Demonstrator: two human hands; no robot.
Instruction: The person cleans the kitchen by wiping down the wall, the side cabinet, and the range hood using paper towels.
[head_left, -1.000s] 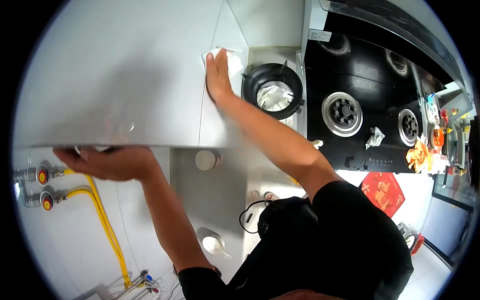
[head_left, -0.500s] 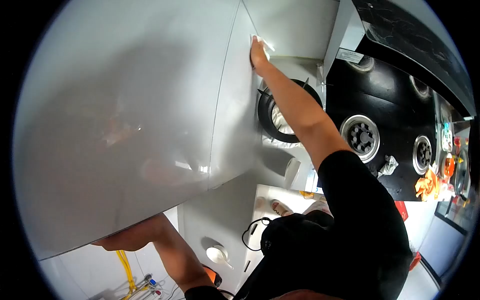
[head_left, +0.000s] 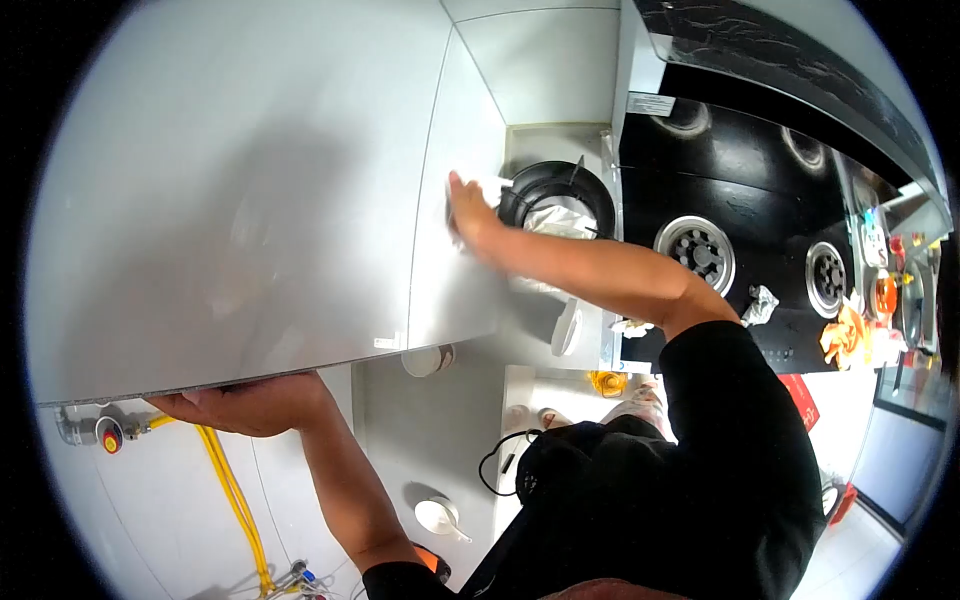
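Note:
A large, glossy white cabinet panel [head_left: 260, 220] fills the left side of the view. Against its narrower part, right of the seam, my right hand [head_left: 472, 212] presses a white cloth [head_left: 492, 188]; the hand is slightly blurred. My left hand [head_left: 250, 403] grips the panel's lower edge, part of its fingers hidden behind it. Under my right forearm lie black round pan supports [head_left: 596, 190], with crumpled white material [head_left: 558, 220] inside the ring.
At right is a black gas stove [head_left: 745, 215] with a range hood [head_left: 800, 60] above. An orange cloth [head_left: 847, 338] and crumpled foil [head_left: 762, 305] lie on it. Below are a white bowl with a spoon [head_left: 435, 515], a white container [head_left: 567, 328] and a yellow hose [head_left: 232, 490].
My right hand has slid with the cloth down the panel, away from the far corner. The left hand stays at the lower edge. The camera view has shifted; a valve now shows at lower left.

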